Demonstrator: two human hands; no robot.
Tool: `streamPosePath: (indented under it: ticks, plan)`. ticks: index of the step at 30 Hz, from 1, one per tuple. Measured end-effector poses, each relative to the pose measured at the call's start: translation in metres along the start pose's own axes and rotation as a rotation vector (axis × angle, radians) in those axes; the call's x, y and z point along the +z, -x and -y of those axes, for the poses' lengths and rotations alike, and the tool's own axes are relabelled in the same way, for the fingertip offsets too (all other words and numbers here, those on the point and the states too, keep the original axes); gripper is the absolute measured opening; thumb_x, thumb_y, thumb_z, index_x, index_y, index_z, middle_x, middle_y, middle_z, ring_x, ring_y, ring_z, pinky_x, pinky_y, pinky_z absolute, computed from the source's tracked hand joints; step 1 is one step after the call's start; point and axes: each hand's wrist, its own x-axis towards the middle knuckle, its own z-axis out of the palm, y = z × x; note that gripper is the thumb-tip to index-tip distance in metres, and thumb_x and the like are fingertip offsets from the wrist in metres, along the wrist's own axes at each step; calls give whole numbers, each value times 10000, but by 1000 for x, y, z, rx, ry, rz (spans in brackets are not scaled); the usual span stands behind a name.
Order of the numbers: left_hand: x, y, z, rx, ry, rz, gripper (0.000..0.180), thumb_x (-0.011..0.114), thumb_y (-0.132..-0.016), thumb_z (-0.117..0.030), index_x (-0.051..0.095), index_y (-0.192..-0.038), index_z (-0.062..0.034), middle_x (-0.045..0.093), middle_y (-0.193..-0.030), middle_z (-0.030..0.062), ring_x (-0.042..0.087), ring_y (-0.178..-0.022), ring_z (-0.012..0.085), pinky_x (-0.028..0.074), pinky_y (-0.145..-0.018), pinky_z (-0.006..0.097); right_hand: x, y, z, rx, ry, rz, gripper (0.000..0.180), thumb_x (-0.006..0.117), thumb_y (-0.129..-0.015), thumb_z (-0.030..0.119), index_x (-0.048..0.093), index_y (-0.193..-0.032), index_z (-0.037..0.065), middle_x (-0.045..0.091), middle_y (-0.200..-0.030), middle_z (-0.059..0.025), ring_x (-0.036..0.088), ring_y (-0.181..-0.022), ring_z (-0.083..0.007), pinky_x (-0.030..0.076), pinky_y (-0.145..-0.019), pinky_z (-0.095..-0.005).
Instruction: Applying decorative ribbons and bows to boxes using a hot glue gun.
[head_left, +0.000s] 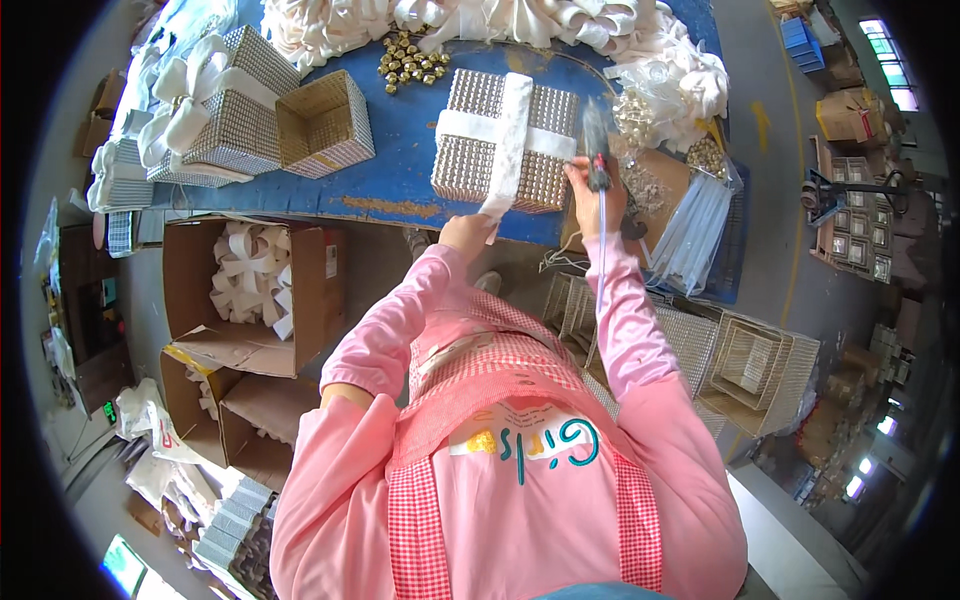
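A beaded gift box (458,165) in silver-white sits near the front edge of the blue table. White ribbon (512,125) crosses its top both ways, and one loose end hangs over the near side. My left hand (466,237) is closed on that end, just below the box. In my right hand (603,200) is a glue gun (597,165), upright beside the box's right side, its front part blurred. A long translucent glue stick (601,265) trails from it toward me. My right fingertips are close to the box's right near corner.
An open beaded box (325,125) and bow-topped boxes (215,115) stand at left. Gold bells (412,65) and white bows (520,20) lie at the back. Glue sticks (695,225) are at right. Cartons (180,290) and nested boxes (760,365) sit below the table.
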Motion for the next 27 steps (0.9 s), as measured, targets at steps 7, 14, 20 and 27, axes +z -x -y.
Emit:
streamPosePath:
  ticks: [7,14,20,27]
  plan:
    - [-6,-8,4,-18,40,14,276,502,-831,-382,653,-886,-156,632,-785,163,606,-751,352,474,-694,456,45,-103,53,-333,486,141,428,727,-698,328,491,-982,111,596,-895,-97,608,-782,-300,481,-616,-399]
    - [-8,-16,0,26,168,-92,210,612,-764,-314,676,-882,-152,619,-736,161,599,-709,350,480,-650,436,70,-121,43,-341,641,258,438,726,-676,184,443,-1003,116,540,-929,-104,570,-851,-325,466,-679,-410]
    - [-10,-26,-3,-5,132,-17,213,614,-756,-302,672,-789,-100,619,-757,176,598,-731,354,478,-665,436,45,-52,53,-462,590,447,431,718,-625,50,467,-968,120,505,-891,-77,550,-812,-282,459,-684,-388]
    - [-11,-24,0,-71,97,39,211,609,-747,-287,664,-782,-86,615,-728,170,597,-721,359,475,-657,442,16,10,55,-523,378,460,389,661,-580,6,478,-912,94,489,-848,-93,519,-811,-306,429,-699,-392]
